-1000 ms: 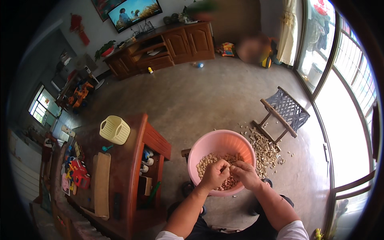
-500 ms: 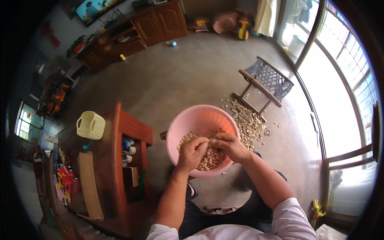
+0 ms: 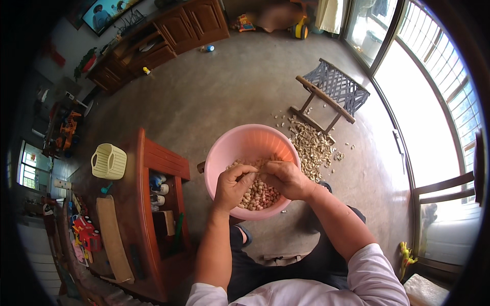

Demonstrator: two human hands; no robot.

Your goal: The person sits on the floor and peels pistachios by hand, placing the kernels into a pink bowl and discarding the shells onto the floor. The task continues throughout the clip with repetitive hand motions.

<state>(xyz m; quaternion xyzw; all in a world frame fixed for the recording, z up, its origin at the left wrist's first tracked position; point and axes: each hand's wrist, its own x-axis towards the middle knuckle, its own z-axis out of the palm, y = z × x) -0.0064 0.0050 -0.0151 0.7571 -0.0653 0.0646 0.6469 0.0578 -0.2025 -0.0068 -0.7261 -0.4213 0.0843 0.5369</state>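
Observation:
My left hand [image 3: 232, 187] and my right hand [image 3: 287, 179] meet above a pink plastic basin [image 3: 220, 149], their fingers closed in a pinch. Between the fingertips is a small pale thing that looks like a peanut, mostly hidden by the fingers. Shelled peanuts [image 3: 261, 195] with reddish-tan skins lie in the bottom of the basin, with paler nuts mixed in on the left. Beside the basin, at its right, a heap of broken peanut shells [image 3: 312, 149] spreads over the floor.
Beyond the shells stands a low folding stool [image 3: 337, 87] with a woven seat. On my left is a wooden table [image 3: 133, 204] bearing a yellow basket [image 3: 109, 162] and a red toy truck [image 3: 88, 233]. A wooden cabinet [image 3: 191, 28] lines the far wall; a glass door [image 3: 403, 102] is at right.
The whole view has shifted slightly, so the basin, stool and table appear a little further left and higher. Both hands stay together over the basin; the right fingers look more curled in.

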